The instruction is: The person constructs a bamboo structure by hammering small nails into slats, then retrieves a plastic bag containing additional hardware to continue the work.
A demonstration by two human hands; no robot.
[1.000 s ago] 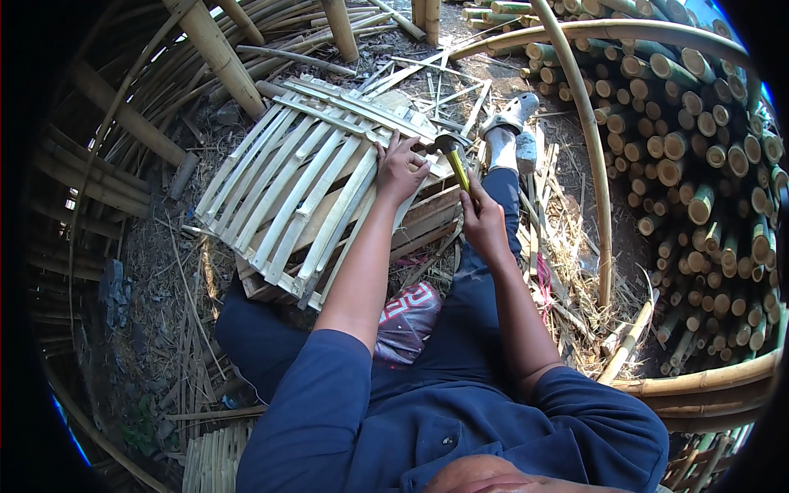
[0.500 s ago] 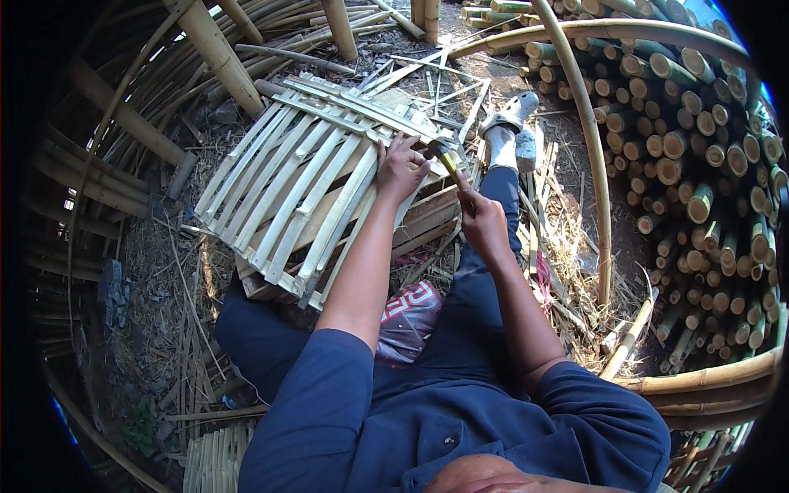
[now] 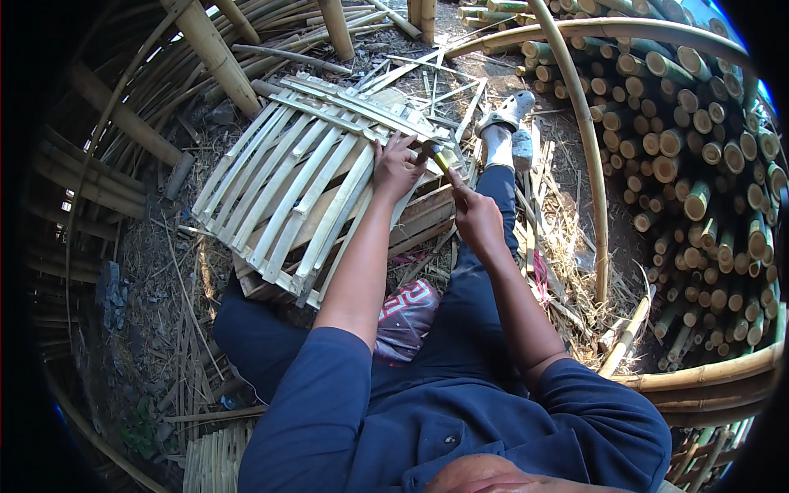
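A panel of pale split-bamboo slats lies in front of me over a wooden frame, with several strips laid across its far end. My left hand rests on the near right corner of those cross strips. Its thumb and fingers are pinched together, and whatever is between them is too small to make out. Wrapped round the handle of a hammer is my right hand. The hammer's dark head is right beside my left fingertips, over the strips.
Cut bamboo poles are stacked at the right behind a bent bamboo rail. Thick bamboo posts lean at the far left. Shavings and loose strips litter the ground. A patterned cloth lies between my legs.
The hammer has tilted a little, its head now closer to my left fingertips, and my right hand has shifted slightly left. My left hand stays on the strips.
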